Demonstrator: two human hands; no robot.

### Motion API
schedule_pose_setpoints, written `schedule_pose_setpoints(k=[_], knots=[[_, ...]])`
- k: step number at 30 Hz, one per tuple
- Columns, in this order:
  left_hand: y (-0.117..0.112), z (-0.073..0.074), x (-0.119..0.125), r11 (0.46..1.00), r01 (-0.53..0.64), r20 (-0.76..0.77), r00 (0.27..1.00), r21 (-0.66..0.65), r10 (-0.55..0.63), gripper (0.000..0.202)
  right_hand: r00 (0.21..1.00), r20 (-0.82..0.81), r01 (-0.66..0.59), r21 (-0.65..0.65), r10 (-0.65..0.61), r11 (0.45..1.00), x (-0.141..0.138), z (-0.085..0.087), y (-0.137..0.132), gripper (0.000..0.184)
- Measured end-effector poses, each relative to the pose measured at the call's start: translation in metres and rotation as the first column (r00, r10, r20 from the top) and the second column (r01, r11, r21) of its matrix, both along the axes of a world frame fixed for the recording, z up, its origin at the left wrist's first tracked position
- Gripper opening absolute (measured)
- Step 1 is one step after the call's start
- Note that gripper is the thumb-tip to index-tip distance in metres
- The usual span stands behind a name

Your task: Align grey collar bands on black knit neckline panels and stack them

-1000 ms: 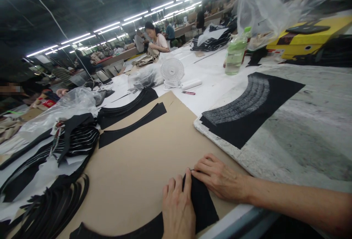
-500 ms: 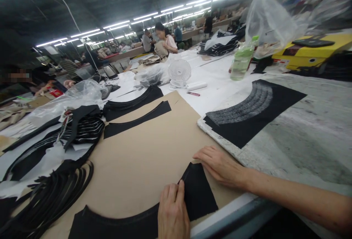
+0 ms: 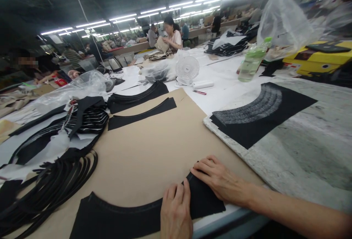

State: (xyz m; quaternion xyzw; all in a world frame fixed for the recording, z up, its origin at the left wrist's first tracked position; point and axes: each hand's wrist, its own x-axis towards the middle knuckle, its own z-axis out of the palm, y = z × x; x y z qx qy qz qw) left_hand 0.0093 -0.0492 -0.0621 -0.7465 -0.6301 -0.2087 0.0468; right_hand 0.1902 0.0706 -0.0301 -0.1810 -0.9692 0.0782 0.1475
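Note:
A curved black fabric piece (image 3: 121, 220) lies on the tan board (image 3: 140, 158) close to the front edge, with a narrow strip along its concave edge. My left hand (image 3: 176, 211) is closed on that edge right of the middle, fingers together and fingertips at the strip. Just to its right, my right hand (image 3: 220, 180) curls its fingers over the piece's upper right corner. Both thumbs are mostly hidden. Farther back on the board is a slim curved black piece (image 3: 143, 113), with a stack of similar black pieces (image 3: 139, 98) behind it.
Black strips (image 3: 55, 191) are heaped on the left. On the stained slab (image 3: 310, 151) at right lie layered black pieces (image 3: 255, 121) with whitish curved bands. Behind stand a small fan (image 3: 187, 68), a bottle (image 3: 251, 63) and a yellow box (image 3: 319, 57). A co-worker (image 3: 172, 35) sits farther back.
My right hand has moved from beside the black piece onto its upper right corner. My left hand stays on the curved edge. The view has shifted slightly.

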Motion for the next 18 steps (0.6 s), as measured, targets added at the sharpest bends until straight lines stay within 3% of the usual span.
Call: schedule_pose_setpoints(k=[6, 10, 12, 15, 18], knots=[[0.002, 0.001, 0.004, 0.996, -0.022, -0.084, 0.996, 0.085, 0.029, 0.045, 1.0, -0.013, -0.017, 0.145, 0.02, 0.989, -0.001, 0.0, -0.006, 0.049], [0.001, 0.011, 0.004, 0.998, 0.013, -0.146, 0.989, 0.06, -0.004, 0.039, 0.995, -0.102, 0.025, 0.297, 0.006, 0.955, 0.007, -0.021, 0.001, 0.056], [0.001, 0.02, 0.002, 1.0, 0.0, -0.053, 0.999, -0.023, -0.001, 0.037, 0.99, -0.131, -0.001, 0.377, 0.054, 0.926, 0.007, -0.033, 0.01, 0.056], [-0.005, 0.031, -0.004, 0.985, -0.122, 0.203, 0.969, -0.118, 0.144, 0.032, 0.985, -0.163, 0.017, 0.41, 0.055, 0.912, -0.002, -0.043, 0.013, 0.057], [-0.018, 0.028, -0.017, 0.971, -0.235, 0.254, 0.937, -0.045, 0.238, 0.039, 0.983, -0.15, -0.028, 0.443, 0.104, 0.896, -0.013, -0.049, 0.003, 0.048]])
